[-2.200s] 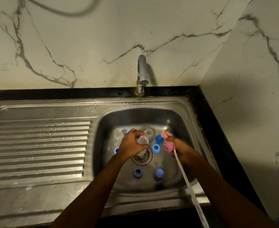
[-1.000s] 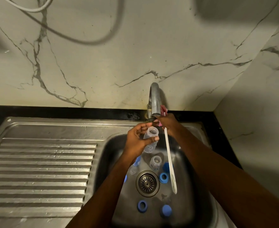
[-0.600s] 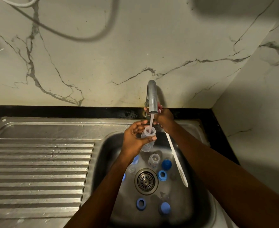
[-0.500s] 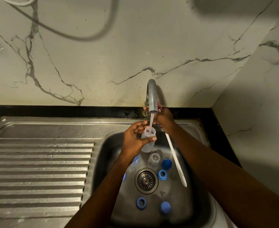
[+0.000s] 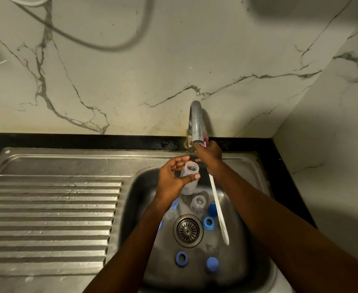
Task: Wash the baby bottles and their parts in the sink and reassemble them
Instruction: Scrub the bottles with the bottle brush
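Left hand (image 5: 173, 180) wraps the clear bottle (image 5: 190, 178) mouth-up; right hand (image 5: 208, 155), at the tap (image 5: 196, 123), clutches the brush (image 5: 216, 203).

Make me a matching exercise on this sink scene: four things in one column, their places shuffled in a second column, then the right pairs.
Things
1. clear plastic baby bottle nearest the chrome tap
2. long white plastic brush handle
3. round metal drain strainer
4. ribbed steel draining board

Places
A. left of the steel sink basin
B. gripped by the left hand
C. hanging down from the right hand
D. set in the basin floor

Pairs: 1-B, 2-C, 3-D, 4-A
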